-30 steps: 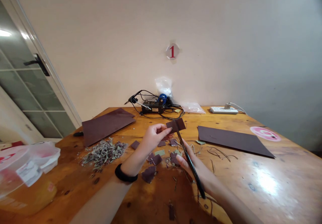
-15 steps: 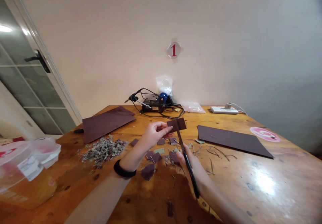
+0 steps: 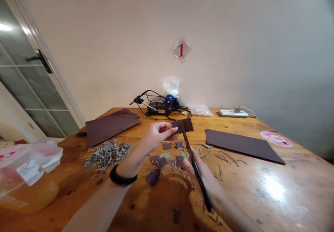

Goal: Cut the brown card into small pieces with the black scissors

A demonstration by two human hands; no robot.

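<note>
Pinched in my left hand (image 3: 163,132) is a small dark maroon piece of sheet (image 3: 187,124), perhaps sandpaper, held up above the table. My right hand (image 3: 199,169) grips a pair of black-handled scissors (image 3: 195,166), tilted with the blades pointing up at the lower edge of the piece. The blades meet the piece near its middle; part of them is hidden behind it. Below my hands lie several cut maroon scraps (image 3: 153,177), a greenish scrap (image 3: 165,155) and thin strips (image 3: 227,157). My left wrist wears a black band (image 3: 122,175).
Left of my hands sits a heap of tiny clippings (image 3: 108,153), with larger maroon sheets (image 3: 112,126) behind it. Another dark sheet (image 3: 242,146) lies right. A plastic tub (image 3: 28,176) stands far left. At the back are a black cabled device (image 3: 158,106) and a power strip (image 3: 233,113).
The scissors' handle end has dropped slightly and the blades now sit lower against the piece. My left hand has shifted a little left and up with the piece.
</note>
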